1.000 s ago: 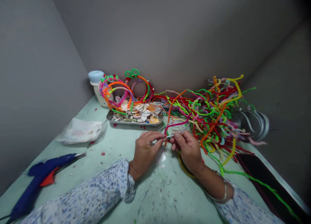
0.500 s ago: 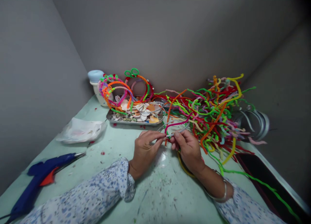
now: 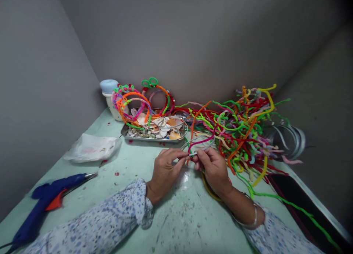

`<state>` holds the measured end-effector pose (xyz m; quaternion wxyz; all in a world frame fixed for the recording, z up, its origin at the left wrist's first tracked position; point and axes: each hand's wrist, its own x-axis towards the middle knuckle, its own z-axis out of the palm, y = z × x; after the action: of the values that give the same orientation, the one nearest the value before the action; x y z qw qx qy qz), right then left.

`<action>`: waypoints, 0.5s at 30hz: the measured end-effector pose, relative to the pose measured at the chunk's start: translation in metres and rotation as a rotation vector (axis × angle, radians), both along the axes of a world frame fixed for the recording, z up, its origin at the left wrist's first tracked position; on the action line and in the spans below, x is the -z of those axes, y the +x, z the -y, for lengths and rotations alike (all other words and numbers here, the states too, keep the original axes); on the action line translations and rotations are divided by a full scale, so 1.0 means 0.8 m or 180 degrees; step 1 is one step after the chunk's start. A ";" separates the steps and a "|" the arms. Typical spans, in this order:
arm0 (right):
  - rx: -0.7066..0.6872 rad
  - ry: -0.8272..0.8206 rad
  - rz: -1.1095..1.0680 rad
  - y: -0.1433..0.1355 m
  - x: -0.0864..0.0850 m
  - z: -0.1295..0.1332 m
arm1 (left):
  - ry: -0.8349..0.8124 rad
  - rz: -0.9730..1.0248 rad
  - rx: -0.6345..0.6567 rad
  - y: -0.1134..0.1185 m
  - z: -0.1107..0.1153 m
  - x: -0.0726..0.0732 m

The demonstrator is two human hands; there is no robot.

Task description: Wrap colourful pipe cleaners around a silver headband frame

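My left hand (image 3: 166,173) is closed in a pinch at the lower end of a magenta pipe cleaner (image 3: 203,140). The pipe cleaner rises up and right towards the pile behind. My right hand (image 3: 215,170) is closed, thumb and fingers gripping a thin grey headband (image 3: 209,145) whose hoop curves away behind the fingertips. Both hands' fingertips nearly meet over the table, and a short pale piece of the band shows between them. Exactly how the pipe cleaner lies against the band is too small to make out.
A metal tray (image 3: 154,139) holds shells, with pipe-cleaner-wrapped headbands (image 3: 136,96) on it. Tangled pipe cleaners (image 3: 242,129) spread to the right, near grey bands (image 3: 299,142) and a dark flat object (image 3: 292,199). Left are a glue gun (image 3: 52,195), plastic bag (image 3: 92,147) and bottle (image 3: 112,103).
The magenta pipe cleaner and the headband have shifted very slightly between my fingertips. Both hands keep their pinch in nearly the same place.
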<state>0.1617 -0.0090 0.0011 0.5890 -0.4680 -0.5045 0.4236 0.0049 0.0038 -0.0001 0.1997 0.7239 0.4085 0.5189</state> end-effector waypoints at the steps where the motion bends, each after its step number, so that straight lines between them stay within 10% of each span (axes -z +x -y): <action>1: 0.0007 0.0008 0.0025 0.000 -0.001 0.000 | -0.0003 -0.0017 0.0010 0.000 0.000 0.001; 15: -0.0077 0.0046 0.0216 0.003 0.003 0.000 | -0.0250 -0.0218 0.0157 0.003 0.004 -0.002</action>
<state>0.1643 -0.0090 -0.0009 0.5697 -0.4717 -0.5329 0.4110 0.0070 0.0003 0.0013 0.2265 0.7427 0.4171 0.4723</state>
